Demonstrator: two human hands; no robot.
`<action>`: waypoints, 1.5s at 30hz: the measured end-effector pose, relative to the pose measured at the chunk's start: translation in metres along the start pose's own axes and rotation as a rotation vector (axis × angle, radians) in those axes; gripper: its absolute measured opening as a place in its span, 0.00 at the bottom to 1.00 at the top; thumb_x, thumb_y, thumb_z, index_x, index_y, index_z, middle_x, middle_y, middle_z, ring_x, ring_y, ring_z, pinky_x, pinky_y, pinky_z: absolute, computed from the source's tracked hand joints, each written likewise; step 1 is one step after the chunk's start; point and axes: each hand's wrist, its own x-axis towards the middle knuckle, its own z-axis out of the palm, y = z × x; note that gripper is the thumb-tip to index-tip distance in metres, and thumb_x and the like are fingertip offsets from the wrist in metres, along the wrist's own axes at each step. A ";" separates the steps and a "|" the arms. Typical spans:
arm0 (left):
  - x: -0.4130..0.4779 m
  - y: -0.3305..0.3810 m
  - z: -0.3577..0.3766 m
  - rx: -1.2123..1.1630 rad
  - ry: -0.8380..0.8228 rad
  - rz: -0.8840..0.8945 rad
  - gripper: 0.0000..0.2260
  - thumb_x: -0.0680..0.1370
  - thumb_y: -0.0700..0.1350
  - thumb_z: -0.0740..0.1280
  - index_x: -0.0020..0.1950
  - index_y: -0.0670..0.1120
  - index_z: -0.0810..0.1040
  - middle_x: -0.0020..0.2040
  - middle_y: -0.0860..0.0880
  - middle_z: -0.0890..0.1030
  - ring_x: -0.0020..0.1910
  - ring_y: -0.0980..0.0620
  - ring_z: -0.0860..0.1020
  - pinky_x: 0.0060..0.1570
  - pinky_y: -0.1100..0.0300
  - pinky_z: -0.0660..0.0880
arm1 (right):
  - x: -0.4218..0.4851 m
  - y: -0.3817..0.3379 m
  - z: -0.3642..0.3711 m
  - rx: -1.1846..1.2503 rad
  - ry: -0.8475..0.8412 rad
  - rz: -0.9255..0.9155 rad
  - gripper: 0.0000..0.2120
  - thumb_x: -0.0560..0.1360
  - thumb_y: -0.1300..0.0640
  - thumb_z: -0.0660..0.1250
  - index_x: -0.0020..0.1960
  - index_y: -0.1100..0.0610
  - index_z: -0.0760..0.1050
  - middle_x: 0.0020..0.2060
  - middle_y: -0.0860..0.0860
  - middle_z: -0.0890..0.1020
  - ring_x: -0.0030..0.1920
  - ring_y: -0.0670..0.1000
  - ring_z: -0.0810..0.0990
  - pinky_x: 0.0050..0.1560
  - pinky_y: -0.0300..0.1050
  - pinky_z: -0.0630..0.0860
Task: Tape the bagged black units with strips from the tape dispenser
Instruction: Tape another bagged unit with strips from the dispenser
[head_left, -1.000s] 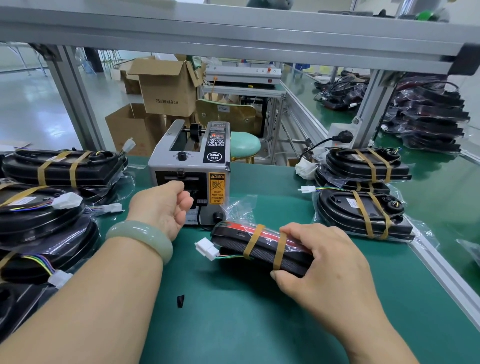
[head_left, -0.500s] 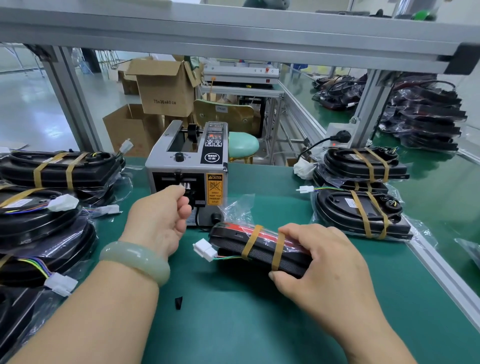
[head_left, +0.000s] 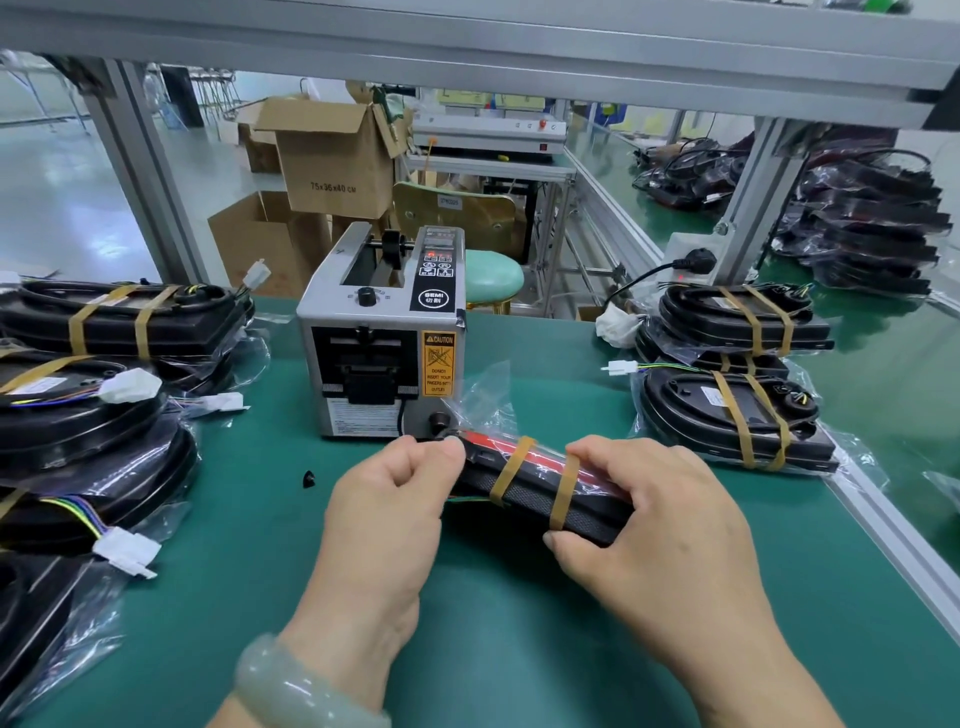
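A bagged black unit (head_left: 530, 483) with a red strip and two tan tape bands lies on the green mat in front of the tape dispenser (head_left: 379, 338). My right hand (head_left: 654, 519) grips its right end, thumb on the near side and fingers over the top. My left hand (head_left: 384, 509) is at the unit's left end, fingers curled, thumb and forefinger pinching at the bag there. It hides the white connector. I cannot see a tape strip in the pinch. The dispenser's outlet slot shows no strip.
Taped bagged units (head_left: 727, 415) are stacked at the right, and more units (head_left: 78, 415) with loose white connectors crowd the left. A small black piece (head_left: 308, 479) lies on the mat (head_left: 519, 649). An aluminium rail (head_left: 883, 530) borders the right edge.
My left hand has left the dispenser's outlet and come down to the unit's left end, covering the white connector. My right hand has kept its grip.
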 end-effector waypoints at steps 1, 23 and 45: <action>-0.002 -0.001 0.002 0.000 0.003 0.002 0.09 0.75 0.48 0.69 0.36 0.55 0.85 0.59 0.55 0.80 0.66 0.58 0.71 0.69 0.57 0.62 | 0.000 -0.001 0.000 -0.005 0.006 0.000 0.22 0.53 0.51 0.79 0.45 0.44 0.77 0.38 0.40 0.79 0.38 0.51 0.73 0.38 0.32 0.64; -0.007 -0.002 0.019 -0.049 0.117 0.029 0.13 0.75 0.47 0.70 0.31 0.56 0.84 0.59 0.59 0.70 0.68 0.64 0.64 0.53 0.67 0.63 | -0.004 -0.011 0.005 -0.029 0.024 0.070 0.22 0.55 0.51 0.78 0.47 0.44 0.77 0.39 0.42 0.79 0.40 0.51 0.72 0.39 0.43 0.68; -0.002 -0.007 0.019 -0.075 0.154 0.001 0.13 0.76 0.47 0.69 0.31 0.46 0.82 0.54 0.63 0.72 0.68 0.62 0.65 0.57 0.64 0.59 | -0.004 -0.016 0.003 -0.028 -0.056 0.140 0.19 0.59 0.48 0.75 0.49 0.42 0.76 0.41 0.41 0.78 0.43 0.49 0.69 0.43 0.45 0.68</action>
